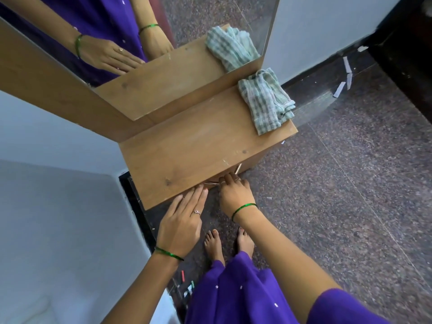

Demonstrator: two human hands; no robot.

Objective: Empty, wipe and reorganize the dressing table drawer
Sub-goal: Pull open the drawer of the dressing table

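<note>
The left hand (182, 216) lay flat, fingers straight, on the dressing table (187, 148) top's front edge. At its three o'clock, the right hand (235, 192) curled beneath that edge; its hold couldn't be told. The checked cloth (266, 99) lay at the top's two o'clock corner.

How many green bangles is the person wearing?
2: one green bangle on the left wrist, one on the right wrist. The mirror only repeats them.

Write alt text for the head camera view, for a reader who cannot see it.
A person's left hand rests flat on the front edge of a wooden dressing table while the right hand curls under that edge, where the drawer is hidden. A checked cloth lies crumpled at the top's right end, below the mirror.
</note>
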